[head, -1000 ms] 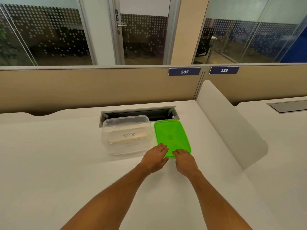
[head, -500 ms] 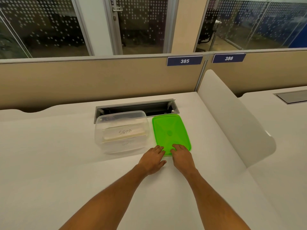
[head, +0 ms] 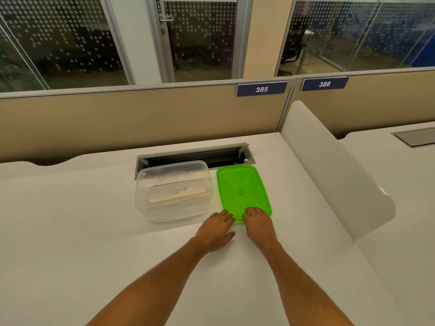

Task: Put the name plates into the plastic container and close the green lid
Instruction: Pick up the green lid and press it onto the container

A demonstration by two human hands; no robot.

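A clear plastic container [head: 150,184] stands on the white desk with no lid on it. Inside lie pale name plates [head: 176,192]; the top one reads SIGMA. The green lid [head: 242,184] lies flat on the desk just right of the container. My left hand [head: 217,228] rests on the desk, its fingertips touching the lid's near left corner. My right hand [head: 257,222] lies with straight fingers over the lid's near edge.
An open grey cable tray [head: 223,152] is sunk into the desk just behind the container and lid. A beige partition with plates 385 [head: 261,89] and 386 runs behind. A white curved divider [head: 329,165] stands to the right.
Both hands have stayed at the lid's near edge. The view has tilted a little, so the container and lid sit slightly lower and nearer in the frame.
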